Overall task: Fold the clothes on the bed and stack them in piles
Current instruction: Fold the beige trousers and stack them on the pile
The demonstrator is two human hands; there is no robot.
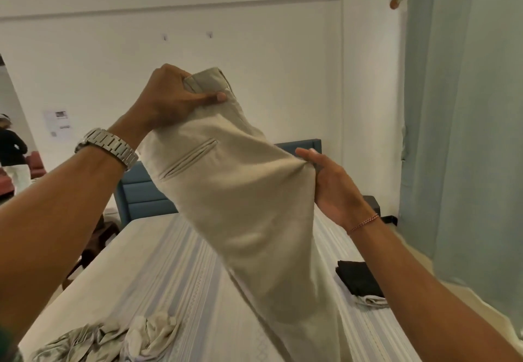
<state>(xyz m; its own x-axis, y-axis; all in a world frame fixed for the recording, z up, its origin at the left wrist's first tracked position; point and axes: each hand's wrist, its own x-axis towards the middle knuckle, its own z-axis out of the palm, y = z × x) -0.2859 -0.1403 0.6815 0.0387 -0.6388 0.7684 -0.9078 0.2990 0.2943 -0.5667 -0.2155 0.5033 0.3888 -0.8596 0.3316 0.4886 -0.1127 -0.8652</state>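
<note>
I hold a pair of beige trousers (pixel 243 206) up in the air above the bed (pixel 175 271). My left hand (pixel 172 98) grips the waistband at the top, thumb across the fabric. My right hand (pixel 328 183) pinches the seat of the trousers at their right edge, lower down. A welt pocket faces me. The legs hang down toward the mattress and leave the frame at the bottom. A small folded pile (pixel 360 281), black cloth over a pale piece, lies on the right side of the bed.
Crumpled pale clothes (pixel 113 339) lie in a heap at the near left of the striped mattress. A blue headboard (pixel 144 194) stands against the white wall. Pale blue curtains (pixel 464 107) hang at the right. A person (pixel 11 146) stands at the far left.
</note>
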